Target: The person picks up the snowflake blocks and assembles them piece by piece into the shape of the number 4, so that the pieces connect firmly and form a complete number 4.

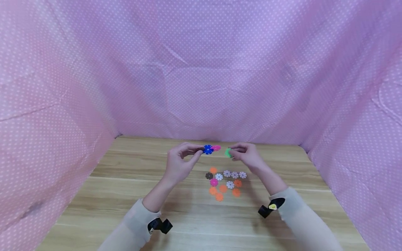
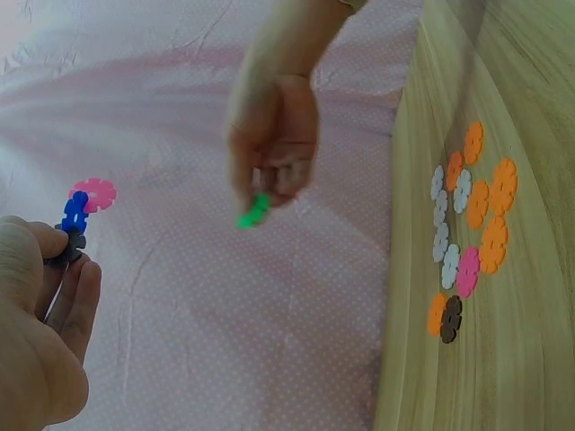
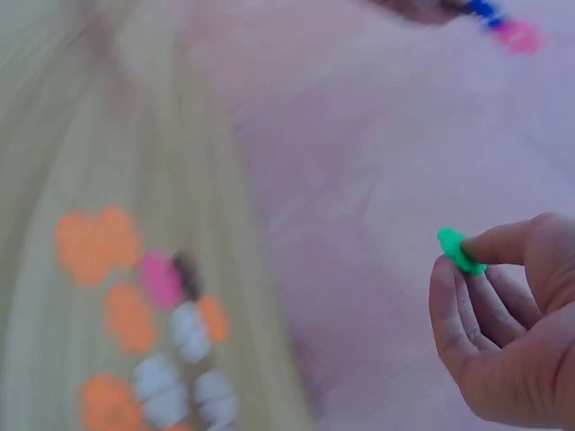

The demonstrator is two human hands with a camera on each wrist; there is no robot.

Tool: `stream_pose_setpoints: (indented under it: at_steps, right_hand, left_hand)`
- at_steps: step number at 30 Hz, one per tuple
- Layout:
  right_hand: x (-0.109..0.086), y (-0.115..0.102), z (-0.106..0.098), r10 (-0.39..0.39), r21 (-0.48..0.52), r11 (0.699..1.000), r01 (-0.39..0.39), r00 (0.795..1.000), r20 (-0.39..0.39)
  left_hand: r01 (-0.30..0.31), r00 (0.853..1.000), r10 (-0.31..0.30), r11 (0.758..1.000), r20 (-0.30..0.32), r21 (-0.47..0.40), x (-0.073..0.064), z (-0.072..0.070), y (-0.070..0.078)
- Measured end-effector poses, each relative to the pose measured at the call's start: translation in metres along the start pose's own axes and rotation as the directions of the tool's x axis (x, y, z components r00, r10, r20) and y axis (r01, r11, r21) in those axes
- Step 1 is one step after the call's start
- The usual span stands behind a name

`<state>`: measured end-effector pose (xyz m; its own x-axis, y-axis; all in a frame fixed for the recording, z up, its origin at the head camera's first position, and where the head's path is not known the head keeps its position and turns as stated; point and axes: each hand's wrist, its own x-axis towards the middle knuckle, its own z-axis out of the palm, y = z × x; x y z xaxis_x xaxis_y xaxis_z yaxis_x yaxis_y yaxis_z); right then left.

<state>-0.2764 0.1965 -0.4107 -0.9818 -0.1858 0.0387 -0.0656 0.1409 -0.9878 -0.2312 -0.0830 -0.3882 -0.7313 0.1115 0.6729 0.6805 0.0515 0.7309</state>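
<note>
Near the middle of the head view, the left hand pinches a dark disc between thumb and fingers; joined to it is a blue disc, and joined to that a pink disc at the far end, pointing right. Just right of centre, the right hand grips a green disc between thumb and fingertips, near the pink end but apart from it. Both hands are above the table. Below and between them, right of the frame's centre, loose discs lie flat on the wood: five white discs, three of them in a row, six orange discs, one brown disc at the group's left edge and a second pink one just below it. Pink dotted cloth fills the upper frame and both sides. Pale sleeves enter from the lower left and lower right, each with a black wrist camera.
</note>
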Motion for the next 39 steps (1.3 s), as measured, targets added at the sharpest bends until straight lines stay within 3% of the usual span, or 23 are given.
stream_pose_setpoints:
  at_steps: [5,12,21,27,34,39]
  right_hand:
    - [-0.015,-0.035,0.000,-0.041,0.168,0.985,0.039,0.999,0.006]
    - [-0.028,-0.064,0.008,-0.073,0.112,0.991,0.069,0.997,0.028]
    - [-0.045,-0.064,0.012,-0.050,0.060,0.997,0.048,0.998,0.039]
    - [-0.060,-0.057,0.017,-0.007,0.065,0.998,0.004,0.999,0.050]
    - [-0.052,-0.077,0.012,-0.104,0.049,0.994,0.102,0.994,0.024]
    - [-0.048,-0.082,0.015,-0.099,0.062,0.993,0.097,0.994,0.041]
  left_hand:
    - [0.025,1.000,-0.025,1.000,0.018,-0.006,-0.001,0.000,0.002]
    - [0.044,0.999,-0.043,0.999,0.014,-0.008,0.000,0.001,0.004]
    - [0.100,0.995,-0.099,0.995,0.014,-0.020,-0.011,0.005,0.005]
    - [0.138,0.989,-0.137,0.990,0.051,-0.015,-0.026,0.008,0.007]
    - [0.078,0.996,-0.077,0.996,0.036,-0.033,-0.008,0.007,0.012]
    - [0.045,0.999,-0.044,0.998,0.032,-0.041,-0.006,0.004,0.015]
